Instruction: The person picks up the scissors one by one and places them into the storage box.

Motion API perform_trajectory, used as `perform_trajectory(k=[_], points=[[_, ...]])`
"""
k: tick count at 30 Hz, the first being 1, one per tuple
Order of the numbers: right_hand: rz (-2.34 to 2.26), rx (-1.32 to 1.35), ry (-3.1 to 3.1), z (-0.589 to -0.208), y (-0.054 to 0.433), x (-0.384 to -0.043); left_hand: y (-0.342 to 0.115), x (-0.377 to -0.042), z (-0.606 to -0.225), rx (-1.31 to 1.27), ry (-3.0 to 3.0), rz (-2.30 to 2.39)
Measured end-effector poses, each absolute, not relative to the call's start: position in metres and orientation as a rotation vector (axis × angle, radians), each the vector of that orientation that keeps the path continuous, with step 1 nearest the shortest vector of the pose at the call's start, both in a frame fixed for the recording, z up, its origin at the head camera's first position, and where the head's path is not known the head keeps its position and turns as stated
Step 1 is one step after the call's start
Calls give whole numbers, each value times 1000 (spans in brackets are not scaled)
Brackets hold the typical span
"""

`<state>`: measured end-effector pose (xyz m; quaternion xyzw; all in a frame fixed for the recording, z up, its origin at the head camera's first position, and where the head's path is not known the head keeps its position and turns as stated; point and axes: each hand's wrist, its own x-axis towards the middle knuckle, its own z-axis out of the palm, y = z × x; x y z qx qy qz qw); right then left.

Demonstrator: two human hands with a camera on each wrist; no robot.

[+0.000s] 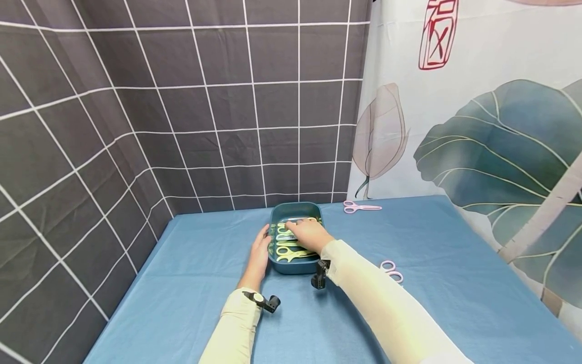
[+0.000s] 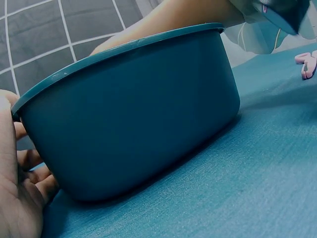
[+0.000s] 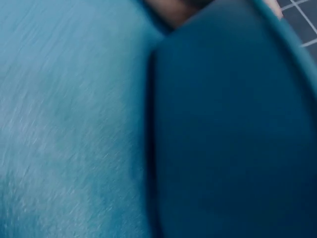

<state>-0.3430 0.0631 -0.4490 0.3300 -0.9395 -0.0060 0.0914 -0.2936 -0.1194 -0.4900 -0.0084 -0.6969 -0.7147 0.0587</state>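
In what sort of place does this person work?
Probably a makeshift indoor recording corner: a table covered in blue cloth, with a dark grid-patterned hanging and a white leaf-print hanging around it.

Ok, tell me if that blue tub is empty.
Not empty: the head view shows yellow scissors lying inside the tub.

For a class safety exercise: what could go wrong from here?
The right hand is among yellow-green scissors in the bin: fingers might get pricked, or handles could snag.

The right sleeve overlaps the nearer pink scissors in the head view and may brush them aside.
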Motion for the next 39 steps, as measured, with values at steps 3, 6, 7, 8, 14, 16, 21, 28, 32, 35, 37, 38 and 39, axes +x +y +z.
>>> perform_trajectory(k=[3,6,7,8,14,16,21,28,32,35,37,38,39], points=[[-37,970,-2811,-449,61,-342,-119,-288,-482,-35,-2133,-2157],[-25,945,-2837,-448,60,-341,-118,-279,-469,-36,-2154,-2154],[-12,940,-2846,-448,60,-342,-118,-275,-465,-39,-2159,-2152],[-1,938,-2853,-449,61,-342,-117,-272,-461,-39,-2158,-2152],[93,937,-2870,-451,63,-346,-116,-264,-453,-46,-2155,-2148],[127,940,-2864,-450,63,-346,-117,-264,-453,-44,-2157,-2146],[141,946,-2861,-446,64,-342,-117,-267,-455,-35,-2173,-2133],[67,937,-2857,-446,62,-340,-119,-289,-484,-7,-2153,-2148],[42,926,-2869,-448,61,-342,-119,-297,-496,-2,-2133,-2143],[39,919,-2875,-448,60,-342,-119,-297,-497,1,-2124,-2139],[38,917,-2874,-447,60,-342,-119,-297,-496,-3,-2123,-2134],[39,917,-2872,-447,60,-342,-118,-297,-496,-3,-2121,-2137],[38,917,-2870,-447,60,-342,-118,-297,-495,-1,-2121,-2138]])
